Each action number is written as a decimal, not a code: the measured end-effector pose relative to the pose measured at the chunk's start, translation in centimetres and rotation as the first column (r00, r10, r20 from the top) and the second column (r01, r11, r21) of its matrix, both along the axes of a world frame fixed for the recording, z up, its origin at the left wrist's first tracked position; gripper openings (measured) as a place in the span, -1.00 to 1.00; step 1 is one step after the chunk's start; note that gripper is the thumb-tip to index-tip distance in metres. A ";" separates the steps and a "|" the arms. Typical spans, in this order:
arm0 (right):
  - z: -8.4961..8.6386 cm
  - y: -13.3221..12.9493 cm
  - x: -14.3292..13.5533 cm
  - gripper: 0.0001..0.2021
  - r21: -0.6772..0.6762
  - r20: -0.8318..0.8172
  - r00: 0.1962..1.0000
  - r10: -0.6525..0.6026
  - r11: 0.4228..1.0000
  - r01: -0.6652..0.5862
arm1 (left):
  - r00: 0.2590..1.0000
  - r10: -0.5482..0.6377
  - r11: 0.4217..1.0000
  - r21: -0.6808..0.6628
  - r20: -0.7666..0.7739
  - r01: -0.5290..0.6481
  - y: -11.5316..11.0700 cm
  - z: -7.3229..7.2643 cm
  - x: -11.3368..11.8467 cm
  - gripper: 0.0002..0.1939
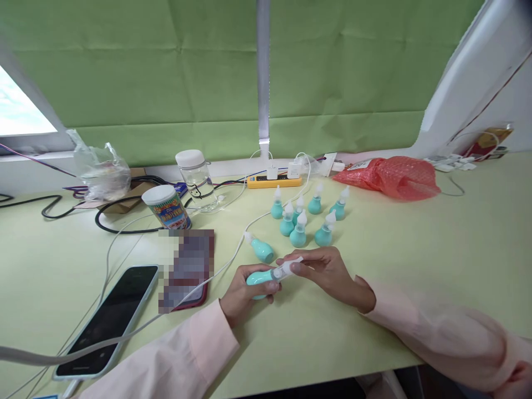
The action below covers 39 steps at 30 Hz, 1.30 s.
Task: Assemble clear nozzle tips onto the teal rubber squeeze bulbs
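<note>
A teal squeeze bulb [258,278] with a clear nozzle lies in my left hand [245,291], whose fingers wrap round its body. My right hand [326,271] pinches the nozzle [286,269] at its tip, thumb in front and fingers behind. Just beyond my hands another teal bulb [262,251] lies on its side, its nozzle pointing to the back left. Several more teal bulbs [298,235] with clear nozzles stand upright behind my right hand.
Two phones [116,316] [193,266] lie on the table [415,249] at the left, crossed by a white cable. Behind them are a paper-labelled tub [169,210] and a clear bottle [199,185]. A yellow power strip [274,182] and a red bag [399,177] are at the back.
</note>
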State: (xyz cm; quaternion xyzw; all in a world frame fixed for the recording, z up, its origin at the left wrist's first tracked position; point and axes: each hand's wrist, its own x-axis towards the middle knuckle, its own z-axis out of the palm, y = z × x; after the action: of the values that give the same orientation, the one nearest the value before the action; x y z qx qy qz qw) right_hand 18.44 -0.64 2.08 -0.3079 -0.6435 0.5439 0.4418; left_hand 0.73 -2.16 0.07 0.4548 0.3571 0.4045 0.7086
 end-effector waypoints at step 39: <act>3.9 9.4 -4.7 -0.87 0.644 0.636 0.551 -0.540 0.765 0.007 | -0.014 0.808 0.467 0.627 -0.589 0.623 1.7 -0.4 -0.2 -0.86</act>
State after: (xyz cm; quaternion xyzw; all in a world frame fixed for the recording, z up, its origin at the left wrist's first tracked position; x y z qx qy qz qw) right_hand 13.75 8.73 5.96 -0.4702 -0.8413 0.0473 0.2623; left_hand 0.53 -0.45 -0.33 0.8315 0.5116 0.1240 -0.1772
